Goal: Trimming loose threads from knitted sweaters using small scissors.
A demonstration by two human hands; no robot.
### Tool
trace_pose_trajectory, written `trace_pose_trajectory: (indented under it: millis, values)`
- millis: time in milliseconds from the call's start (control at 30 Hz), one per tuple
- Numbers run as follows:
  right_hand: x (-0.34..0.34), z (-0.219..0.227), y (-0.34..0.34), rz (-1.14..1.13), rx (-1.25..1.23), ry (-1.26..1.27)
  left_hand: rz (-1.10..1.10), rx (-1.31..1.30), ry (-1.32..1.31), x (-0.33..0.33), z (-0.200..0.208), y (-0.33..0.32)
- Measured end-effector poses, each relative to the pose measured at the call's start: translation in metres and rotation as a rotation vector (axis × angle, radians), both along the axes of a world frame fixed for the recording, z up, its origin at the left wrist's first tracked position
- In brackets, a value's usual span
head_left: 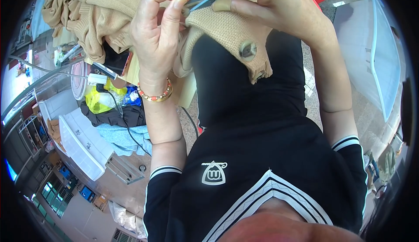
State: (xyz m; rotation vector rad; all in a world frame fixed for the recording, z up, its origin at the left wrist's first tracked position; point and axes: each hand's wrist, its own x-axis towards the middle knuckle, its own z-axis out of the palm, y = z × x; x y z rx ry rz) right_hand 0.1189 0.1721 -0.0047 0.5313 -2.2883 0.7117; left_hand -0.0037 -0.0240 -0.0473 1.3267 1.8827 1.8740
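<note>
A tan knitted garment (218, 30) lies over my lap, one edge folded up and hanging between my knees. On that edge sits a round brownish button (248, 50), with a second button partly showing at the lower corner. My left hand (159, 28) is closed, thumb and forefinger pinched at the garment's edge; what is between them is too small to make out. Across from it, my right hand (262, 4) grips a slim tool with dark and light-blue parts (201, 3), its tip pointing at my left fingertips. That hand's fingers hide most of the tool.
More tan knitwear (100, 6) is heaped on the left, beside a phone (117, 58). Below are a white plug adapter (97, 79) with a dark cable, a yellow bag (97, 100) and a white bin (85, 148). A translucent plastic bin (371, 54) stands right.
</note>
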Motion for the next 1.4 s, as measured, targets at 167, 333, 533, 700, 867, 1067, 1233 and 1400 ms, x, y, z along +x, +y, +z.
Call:
trace_pose_trajectory:
  millis: [167, 333, 533, 700, 867, 1067, 1233, 1400]
  values:
    - [-0.004, -0.004, 0.003, -0.008, 0.064, 0.036, -0.007, -0.044, 0.166, -0.002, 0.001, 0.001]
    - [-0.005, 0.0, 0.003, -0.053, 0.086, -0.069, -0.031, -0.019, 0.088, -0.009, -0.008, -0.004]
    - [-0.007, -0.005, 0.006, -0.015, 0.091, 0.008, -0.009, -0.009, 0.063, -0.007, -0.008, -0.004]
    - [0.0, 0.009, 0.005, -0.055, 0.159, -0.216, 0.007, -0.029, 0.056, -0.005, -0.01, -0.006]
    - [0.006, 0.01, 0.005, -0.05, 0.163, -0.128, 0.063, 0.044, 0.014, -0.002, -0.016, -0.003]
    - [0.003, -0.011, 0.005, -0.053, 0.055, -0.001, 0.125, 0.078, -0.095, 0.012, -0.004, -0.003]
    - [0.026, -0.028, 0.017, -0.102, -0.292, -0.025, 0.068, 0.055, 0.464, 0.029, 0.004, -0.008]
    - [0.07, -0.056, 0.012, -0.078, -1.015, -0.328, -0.007, -0.19, 0.687, 0.038, 0.016, -0.017]
